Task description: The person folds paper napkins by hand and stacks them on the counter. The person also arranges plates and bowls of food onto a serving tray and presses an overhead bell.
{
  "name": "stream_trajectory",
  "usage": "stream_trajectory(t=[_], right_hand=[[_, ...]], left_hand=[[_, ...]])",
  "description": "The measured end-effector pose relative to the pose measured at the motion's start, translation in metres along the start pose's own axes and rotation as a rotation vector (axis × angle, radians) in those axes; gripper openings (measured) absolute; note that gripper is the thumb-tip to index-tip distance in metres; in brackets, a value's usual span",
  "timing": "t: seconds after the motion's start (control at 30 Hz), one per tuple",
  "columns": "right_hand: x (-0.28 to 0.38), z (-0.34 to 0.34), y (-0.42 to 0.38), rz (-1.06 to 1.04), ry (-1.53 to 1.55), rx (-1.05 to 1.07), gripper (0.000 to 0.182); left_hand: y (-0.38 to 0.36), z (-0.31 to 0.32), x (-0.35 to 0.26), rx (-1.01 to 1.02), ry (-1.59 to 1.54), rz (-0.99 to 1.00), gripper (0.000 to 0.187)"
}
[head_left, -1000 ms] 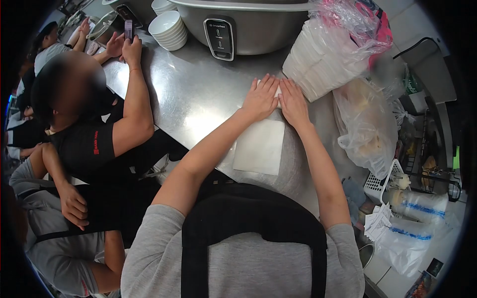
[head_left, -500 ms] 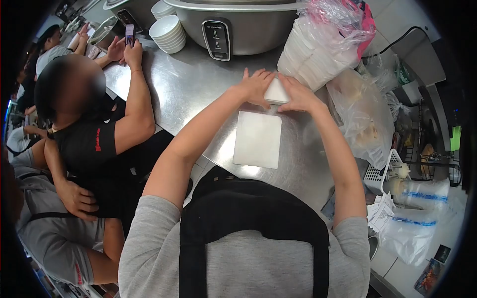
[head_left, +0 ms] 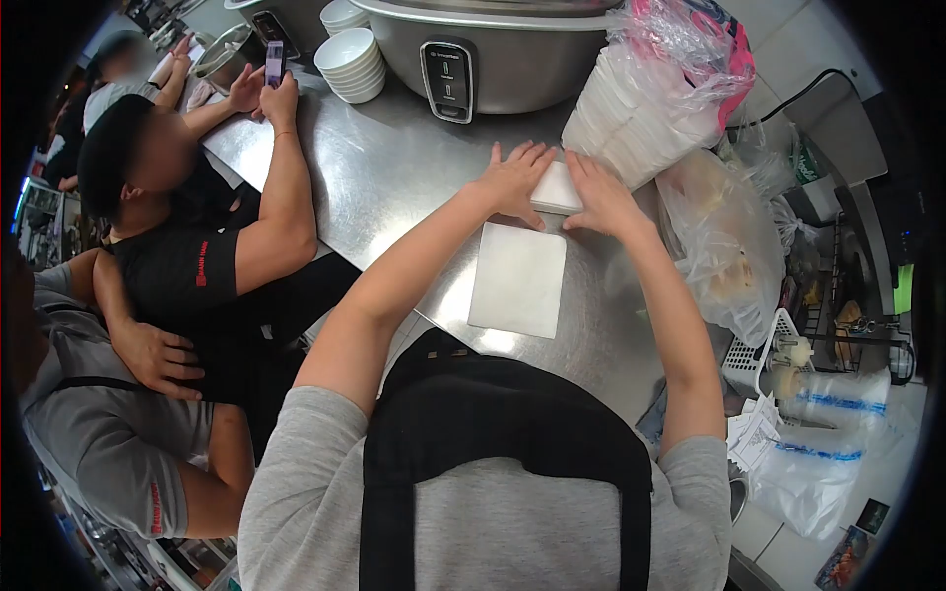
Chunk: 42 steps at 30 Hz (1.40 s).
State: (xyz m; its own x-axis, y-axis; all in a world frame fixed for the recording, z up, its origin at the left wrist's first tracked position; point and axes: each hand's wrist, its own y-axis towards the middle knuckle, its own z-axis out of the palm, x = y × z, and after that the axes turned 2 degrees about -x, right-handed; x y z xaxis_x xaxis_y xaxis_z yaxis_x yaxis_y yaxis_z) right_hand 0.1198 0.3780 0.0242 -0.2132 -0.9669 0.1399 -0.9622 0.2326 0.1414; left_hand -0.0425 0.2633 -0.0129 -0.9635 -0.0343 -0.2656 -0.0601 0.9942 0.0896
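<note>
A small stack of white paper napkins [head_left: 558,188] lies on the steel counter between my two hands. My left hand [head_left: 514,183] presses against its left side, fingers stretched forward and thumb toward me. On the opposite side my right hand [head_left: 603,201] holds the stack the same way, its thumb by the near corner. Nearer to my body lies a flat white square [head_left: 517,283], which looks like an unfolded napkin or a sheet of paper; neither hand touches it.
A large grey cooker [head_left: 503,64] stands at the back, beside stacked white bowls [head_left: 352,65]. Wrapped white napkins [head_left: 631,113] and a clear plastic bag [head_left: 724,246] line the right. At left, a person holds a phone [head_left: 275,63]; another person's hand [head_left: 158,360] is nearby.
The whole view has shifted slightly, moving the counter items a little right in the picture. My hands stay on both sides of the napkin stack.
</note>
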Motion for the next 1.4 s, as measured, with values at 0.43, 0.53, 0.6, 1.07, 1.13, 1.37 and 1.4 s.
stream_trajectory(t=[0.43, 0.53, 0.6, 1.07, 1.13, 1.37, 1.4], right_hand=[[0.130, 0.016, -0.124, 0.066, 0.430, -0.014, 0.023], [0.123, 0.024, -0.124, 0.093, 0.482, -0.048, 0.019], [0.116, 0.025, -0.124, 0.113, 0.522, -0.034, 0.017], [0.120, 0.008, -0.147, 0.147, 0.593, 0.047, 0.038], [0.120, 0.009, -0.149, 0.172, 0.617, 0.003, 0.039], [0.116, 0.008, -0.150, 0.199, 0.633, -0.071, 0.036], [0.116, 0.008, -0.150, 0.198, 0.632, -0.070, 0.036]], left_hand=[[-0.164, -0.010, -0.059, 0.058, -0.517, 0.088, 0.037], [-0.164, -0.006, -0.060, 0.034, -0.468, 0.118, 0.029], [-0.164, -0.003, -0.058, 0.043, -0.484, 0.095, 0.026], [-0.171, 0.001, -0.065, -0.047, -0.367, 0.154, 0.013], [-0.169, 0.008, -0.056, -0.029, -0.426, 0.140, 0.015], [-0.166, 0.002, -0.064, -0.072, -0.316, 0.199, 0.013], [-0.166, 0.002, -0.065, -0.073, -0.316, 0.198, 0.013]])
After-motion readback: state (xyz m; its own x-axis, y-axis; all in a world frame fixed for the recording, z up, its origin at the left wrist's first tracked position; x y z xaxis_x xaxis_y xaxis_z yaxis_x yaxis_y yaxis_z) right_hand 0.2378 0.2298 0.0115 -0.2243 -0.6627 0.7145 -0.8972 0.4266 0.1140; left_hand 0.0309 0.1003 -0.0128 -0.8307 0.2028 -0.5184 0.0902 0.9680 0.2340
